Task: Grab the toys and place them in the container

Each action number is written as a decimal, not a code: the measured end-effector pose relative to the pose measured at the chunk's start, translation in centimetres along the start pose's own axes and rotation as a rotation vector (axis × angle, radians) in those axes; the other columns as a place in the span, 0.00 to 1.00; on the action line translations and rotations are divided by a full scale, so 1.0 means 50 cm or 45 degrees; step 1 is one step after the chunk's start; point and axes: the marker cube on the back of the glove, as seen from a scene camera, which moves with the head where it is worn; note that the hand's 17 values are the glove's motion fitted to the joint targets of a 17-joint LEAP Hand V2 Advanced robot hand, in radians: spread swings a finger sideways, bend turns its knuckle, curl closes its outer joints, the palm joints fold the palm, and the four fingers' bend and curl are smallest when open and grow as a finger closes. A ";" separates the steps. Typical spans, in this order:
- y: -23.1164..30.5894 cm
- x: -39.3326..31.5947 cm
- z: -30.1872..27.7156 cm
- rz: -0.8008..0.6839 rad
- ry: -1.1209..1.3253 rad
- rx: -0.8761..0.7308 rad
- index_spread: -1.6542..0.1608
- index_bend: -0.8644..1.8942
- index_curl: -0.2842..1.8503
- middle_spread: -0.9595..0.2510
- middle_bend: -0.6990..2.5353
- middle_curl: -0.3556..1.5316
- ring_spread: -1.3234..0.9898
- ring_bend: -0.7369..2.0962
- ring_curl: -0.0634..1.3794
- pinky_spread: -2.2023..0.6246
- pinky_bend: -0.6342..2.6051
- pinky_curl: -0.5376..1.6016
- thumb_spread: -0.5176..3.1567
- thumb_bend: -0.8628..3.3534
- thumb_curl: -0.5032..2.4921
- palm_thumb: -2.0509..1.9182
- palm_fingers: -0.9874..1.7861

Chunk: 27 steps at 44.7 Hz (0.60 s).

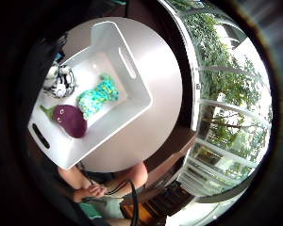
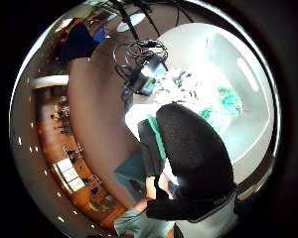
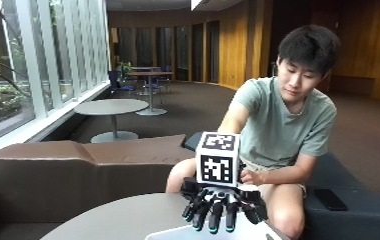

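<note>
A seated person reaches a black-gloved right hand (image 3: 223, 212) down at the bottom centre of the outside view, fingers spread and pointing downward, holding nothing, just above the near rim of a white rectangular plastic container (image 3: 177, 233) on a round grey table (image 3: 117, 217). In the little-finger palm view, left of centre, the container (image 1: 132, 101) holds three soft toys: a purple plush eggplant with a face (image 1: 70, 120), a turquoise speckled knitted toy (image 1: 97, 96) beside it, and a black-and-white striped plush (image 1: 60, 82) at the container's far end.
</note>
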 end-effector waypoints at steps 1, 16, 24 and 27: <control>0.005 0.001 0.000 -0.008 -0.006 0.014 0.79 0.34 0.21 0.75 0.25 0.30 0.56 0.34 0.28 0.78 0.39 0.43 0.50 0.19 0.23 0.50 0.27; 0.063 -0.015 -0.037 -0.078 -0.090 0.209 0.79 0.34 0.21 0.75 0.25 0.29 0.55 0.34 0.29 0.78 0.40 0.43 0.52 0.20 0.23 0.50 0.27; 0.057 -0.022 -0.024 -0.102 -0.130 0.235 0.79 0.34 0.21 0.75 0.25 0.29 0.55 0.34 0.30 0.78 0.40 0.43 0.52 0.20 0.23 0.50 0.27; 0.054 -0.019 -0.021 -0.103 -0.104 0.214 0.79 0.35 0.21 0.75 0.25 0.29 0.55 0.34 0.30 0.78 0.40 0.43 0.52 0.20 0.23 0.50 0.27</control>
